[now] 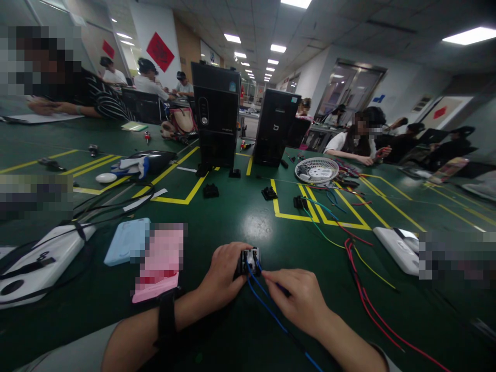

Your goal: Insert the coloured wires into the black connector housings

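My left hand (222, 276) is closed around a small black switch block (249, 259) just above the green table (248, 217). My right hand (300, 299) pinches a blue wire (271, 312) right beside the block; the wire runs back from the block toward me between my two forearms. A second blue lead also enters the block. A black strap sits on my left wrist.
Loose red, green and yellow wires (360, 268) lie to the right, a pink sheet (160, 266) and a light blue case (127, 240) to the left. Small black parts (211, 191), a white fan grille (316, 169) and two black towers (217, 113) stand farther back. Several people sit around.
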Motion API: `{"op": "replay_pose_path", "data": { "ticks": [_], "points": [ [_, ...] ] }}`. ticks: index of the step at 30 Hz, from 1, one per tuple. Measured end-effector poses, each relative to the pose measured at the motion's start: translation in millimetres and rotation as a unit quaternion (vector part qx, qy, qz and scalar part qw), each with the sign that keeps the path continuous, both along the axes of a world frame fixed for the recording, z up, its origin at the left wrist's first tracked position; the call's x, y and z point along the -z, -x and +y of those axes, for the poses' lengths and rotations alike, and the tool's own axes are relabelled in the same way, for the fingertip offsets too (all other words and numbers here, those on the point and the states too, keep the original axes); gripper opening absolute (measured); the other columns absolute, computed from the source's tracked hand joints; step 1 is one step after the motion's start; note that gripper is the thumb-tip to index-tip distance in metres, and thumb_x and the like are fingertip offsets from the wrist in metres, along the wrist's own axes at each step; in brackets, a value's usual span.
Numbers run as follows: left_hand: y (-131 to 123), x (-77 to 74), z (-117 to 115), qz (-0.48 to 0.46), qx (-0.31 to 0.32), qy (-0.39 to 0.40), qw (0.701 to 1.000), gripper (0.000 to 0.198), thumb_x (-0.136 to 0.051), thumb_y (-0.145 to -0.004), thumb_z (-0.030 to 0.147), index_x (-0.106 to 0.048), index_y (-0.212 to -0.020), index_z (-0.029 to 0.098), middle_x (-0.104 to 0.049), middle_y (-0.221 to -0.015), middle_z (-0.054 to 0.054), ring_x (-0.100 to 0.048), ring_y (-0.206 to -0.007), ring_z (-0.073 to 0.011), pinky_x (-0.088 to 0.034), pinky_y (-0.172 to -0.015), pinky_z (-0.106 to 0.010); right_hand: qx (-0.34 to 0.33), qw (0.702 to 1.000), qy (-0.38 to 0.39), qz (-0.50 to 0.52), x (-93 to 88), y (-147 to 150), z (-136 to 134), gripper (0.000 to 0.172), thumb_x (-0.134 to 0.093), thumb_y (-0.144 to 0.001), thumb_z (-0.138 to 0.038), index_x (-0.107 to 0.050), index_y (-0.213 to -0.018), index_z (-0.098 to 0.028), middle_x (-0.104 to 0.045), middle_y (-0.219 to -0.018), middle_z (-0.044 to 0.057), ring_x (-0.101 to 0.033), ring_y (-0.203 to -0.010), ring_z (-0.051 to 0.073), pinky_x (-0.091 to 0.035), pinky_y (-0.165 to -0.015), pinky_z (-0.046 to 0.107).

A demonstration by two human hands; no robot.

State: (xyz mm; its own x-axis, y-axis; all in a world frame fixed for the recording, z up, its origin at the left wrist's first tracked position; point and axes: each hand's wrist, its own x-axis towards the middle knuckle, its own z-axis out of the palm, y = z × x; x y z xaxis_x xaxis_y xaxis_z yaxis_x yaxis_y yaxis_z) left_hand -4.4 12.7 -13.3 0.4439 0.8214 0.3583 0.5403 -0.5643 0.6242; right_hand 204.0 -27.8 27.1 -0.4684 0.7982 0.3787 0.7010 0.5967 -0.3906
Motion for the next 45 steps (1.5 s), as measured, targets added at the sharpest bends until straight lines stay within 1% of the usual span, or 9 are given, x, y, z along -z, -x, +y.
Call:
{"op": "replay_pose_path", "data": {
  "ticks": [4, 10, 15, 22, 27, 32, 38, 43, 45],
  "points": [
    [-0.1, -0.2, 0.2, -0.002, -0.001, 0.001, 1.000, 0.049, -0.055, -0.073, 0.013, -0.043, -0.119, 0.025, -0.056, -0.116, -0.006, -0.050, -0.109, -0.0267, -0.034, -0.096, -0.048, -0.006, 0.998, 0.043, -0.035, 0.9, 0.6, -0.2, 0.023, -0.050, -0.089, -0.019, -0.069, -0.100, -0.023, -0.074, -0.084, 0.001, -0.069, -0.073, 0.014, -0.048, -0.065, 0.023],
    [-0.7, -1.1, 0.0, 0.000, -0.001, 0.004, 1.000, 0.049, -0.054, -0.072, 0.013, -0.043, -0.119, 0.025, -0.056, -0.116, -0.007, -0.049, -0.110, -0.0279, -0.034, -0.096, -0.050, -0.016, 0.999, -0.031, 0.012, 0.8, 1.3, 0.6, 0.019, -0.051, -0.087, -0.019, -0.070, -0.093, -0.019, -0.072, -0.072, 0.001, -0.066, -0.059, 0.013, -0.045, -0.058, 0.023],
    [-0.9, -1.3, -0.3, -0.008, 0.002, -0.004, 1.000, 0.049, -0.054, -0.072, 0.012, -0.042, -0.119, 0.025, -0.056, -0.116, -0.006, -0.050, -0.109, -0.0273, -0.034, -0.096, -0.049, -0.025, 0.998, 0.037, -0.048, -0.7, 0.6, 2.0, 0.020, -0.051, -0.087, -0.018, -0.069, -0.093, -0.022, -0.073, -0.079, 0.001, -0.068, -0.069, 0.013, -0.045, -0.062, 0.021],
    [-0.1, -0.2, 0.4, -0.001, -0.001, 0.004, 1.000, 0.049, -0.054, -0.073, 0.013, -0.043, -0.119, 0.025, -0.056, -0.117, -0.006, -0.050, -0.110, -0.0270, -0.034, -0.096, -0.048, 0.001, 0.998, -0.057, 0.039, 0.1, -0.2, 2.9, 0.017, -0.054, -0.085, -0.018, -0.070, -0.092, -0.019, -0.072, -0.072, 0.001, -0.066, -0.060, 0.013, -0.044, -0.061, 0.023],
    [-0.2, -1.9, 0.0, -0.003, 0.001, 0.004, 1.000, 0.050, -0.054, -0.071, 0.012, -0.044, -0.119, 0.024, -0.056, -0.115, -0.006, -0.050, -0.109, -0.0265, -0.034, -0.096, -0.047, 0.006, 0.999, 0.026, -0.025, -1.4, 1.5, 2.5, 0.017, -0.053, -0.083, -0.016, -0.069, -0.086, -0.021, -0.072, -0.071, -0.001, -0.064, -0.057, 0.011, -0.039, -0.054, 0.021],
    [-0.1, -0.6, 0.0, -0.004, -0.002, 0.004, 1.000, 0.052, -0.054, -0.071, 0.011, -0.043, -0.120, 0.025, -0.055, -0.117, -0.005, -0.049, -0.110, -0.0266, -0.034, -0.096, -0.047, 0.025, 0.999, -0.023, 0.023, -2.2, 1.3, 2.9, 0.017, -0.054, -0.082, -0.018, -0.070, -0.087, -0.021, -0.069, -0.064, -0.002, -0.061, -0.053, 0.010, -0.038, -0.056, 0.021],
    [0.1, 0.5, 0.0, -0.002, 0.003, 0.002, 1.000, 0.051, -0.054, -0.071, 0.010, -0.042, -0.119, 0.024, -0.055, -0.118, -0.006, -0.048, -0.111, -0.0268, -0.033, -0.096, -0.047, 0.020, 0.997, 0.058, -0.042, -2.1, 1.3, 2.2, 0.016, -0.054, -0.081, -0.016, -0.068, -0.081, -0.022, -0.068, -0.065, -0.003, -0.060, -0.052, 0.010, -0.032, -0.051, 0.021],
    [-0.1, 1.2, 0.1, -0.001, -0.001, 0.004, 1.000, 0.052, -0.054, -0.071, 0.011, -0.042, -0.120, 0.024, -0.054, -0.118, -0.006, -0.048, -0.111, -0.0267, -0.034, -0.096, -0.047, 0.035, 0.999, -0.017, 0.028, 1.7, 3.0, 0.7, 0.017, -0.053, -0.080, -0.017, -0.069, -0.084, -0.020, -0.062, -0.056, -0.003, -0.055, -0.048, 0.009, -0.035, -0.055, 0.020],
    [-0.3, 1.0, 0.2, -0.001, -0.001, 0.002, 1.000, 0.052, -0.054, -0.071, 0.011, -0.042, -0.120, 0.024, -0.055, -0.118, -0.006, -0.048, -0.111, -0.0266, -0.034, -0.095, -0.046, 0.043, 0.999, -0.003, 0.021, 1.9, 3.0, 1.1, 0.017, -0.053, -0.080, -0.017, -0.069, -0.084, -0.020, -0.062, -0.056, -0.003, -0.055, -0.047, 0.009, -0.034, -0.054, 0.020]
  ]
}}
